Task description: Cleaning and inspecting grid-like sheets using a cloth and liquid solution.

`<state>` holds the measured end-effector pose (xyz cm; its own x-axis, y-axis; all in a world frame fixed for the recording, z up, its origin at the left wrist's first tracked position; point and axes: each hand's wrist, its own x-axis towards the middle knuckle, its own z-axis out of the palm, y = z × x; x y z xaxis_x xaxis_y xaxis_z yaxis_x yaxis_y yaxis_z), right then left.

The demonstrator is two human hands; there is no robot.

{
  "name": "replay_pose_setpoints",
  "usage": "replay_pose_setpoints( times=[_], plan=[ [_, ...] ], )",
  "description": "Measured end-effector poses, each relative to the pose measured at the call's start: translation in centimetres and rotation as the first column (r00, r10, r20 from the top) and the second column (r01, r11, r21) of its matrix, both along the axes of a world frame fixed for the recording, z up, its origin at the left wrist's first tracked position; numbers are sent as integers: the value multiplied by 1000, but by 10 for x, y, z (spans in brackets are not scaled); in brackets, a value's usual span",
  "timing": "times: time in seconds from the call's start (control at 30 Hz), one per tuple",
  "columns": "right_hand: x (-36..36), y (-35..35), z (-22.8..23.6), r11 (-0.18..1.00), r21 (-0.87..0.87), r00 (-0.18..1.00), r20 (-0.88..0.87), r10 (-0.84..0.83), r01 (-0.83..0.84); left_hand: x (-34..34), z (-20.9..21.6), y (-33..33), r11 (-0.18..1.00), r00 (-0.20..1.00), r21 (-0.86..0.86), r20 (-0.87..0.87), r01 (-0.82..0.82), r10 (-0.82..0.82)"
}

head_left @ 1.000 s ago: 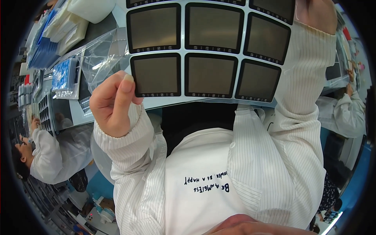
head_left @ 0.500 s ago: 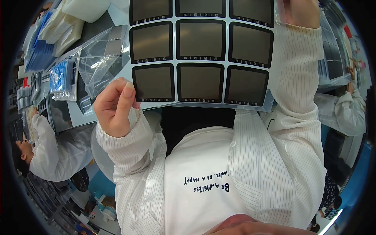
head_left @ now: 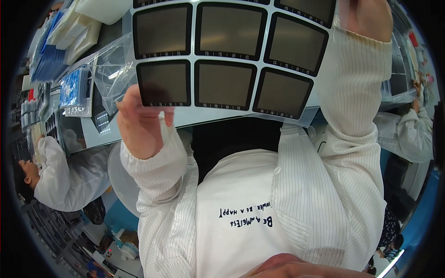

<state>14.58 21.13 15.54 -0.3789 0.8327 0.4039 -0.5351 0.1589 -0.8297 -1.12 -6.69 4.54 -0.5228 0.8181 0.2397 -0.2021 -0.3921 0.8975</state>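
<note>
A pale sheet (head_left: 193,59) carrying rows of dark, black-bordered rectangular panels (head_left: 224,85) is raised in front of the person, its near edge above the front of the bench (head_left: 199,114) and its far part cut off by the picture's top. At its near left corner is the left hand (head_left: 141,127), loosely spread, some fingers passing behind the corner and not pinching it; whether it bears any weight, I cannot tell. The right hand (head_left: 371,18) is by the sheet's far right side, its fingers out of sight, so its grip cannot be told. Left of the sheet lie a clear plastic bag (head_left: 111,79), a blue packet (head_left: 73,90) and, farther off, a stack of blue and cream sleeves (head_left: 52,53). A co-worker in white (head_left: 69,180) is at the far left.
</note>
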Motion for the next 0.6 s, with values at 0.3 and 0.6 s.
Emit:
replay_pose_setpoints(
  times=[0.3,0.6],
  plan=[
    [-3,-17,3,539,756,753,95,-652,371,42,2,26,995,996,42,12,92,-92],
    [-7,-45,23,982,89,986,9,-167,166,58,8,41,981,981,5,-18,193,-193]
  ],
)
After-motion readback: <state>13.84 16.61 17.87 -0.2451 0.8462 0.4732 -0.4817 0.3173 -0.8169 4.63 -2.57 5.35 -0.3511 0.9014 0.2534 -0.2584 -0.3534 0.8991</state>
